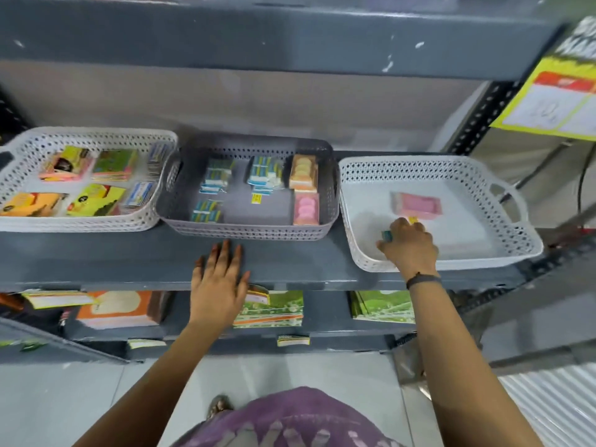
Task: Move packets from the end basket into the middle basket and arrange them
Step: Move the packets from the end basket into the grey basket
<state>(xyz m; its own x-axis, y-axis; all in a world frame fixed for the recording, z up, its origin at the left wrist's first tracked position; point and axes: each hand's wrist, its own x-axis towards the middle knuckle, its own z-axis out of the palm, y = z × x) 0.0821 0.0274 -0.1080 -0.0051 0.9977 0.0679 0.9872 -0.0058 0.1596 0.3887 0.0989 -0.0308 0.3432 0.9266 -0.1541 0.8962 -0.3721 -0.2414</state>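
Note:
Three perforated baskets stand in a row on a grey shelf. The white end basket (pixel 516 250) on the right holds a pink packet (pixel 419 205). My right hand (pixel 409 246) is inside this basket near its front wall, fingers closed on a small packet (pixel 386 235) with teal and yellow edges showing. The grey middle basket (pixel 248 229) holds several blue-striped packets (pixel 216 173), a peach packet (pixel 302 173) and a pink packet (pixel 305 208) along its right side. My left hand (pixel 219 279) lies flat and open on the shelf edge in front of the middle basket.
A white basket (pixel 80 222) on the left holds several yellow, green and orange packets. The shelf (pixel 96 253) has a lower level with stacked green and orange packs (pixel 271 308). An upper shelf board overhangs. A yellow poster (pixel 558 101) hangs at right.

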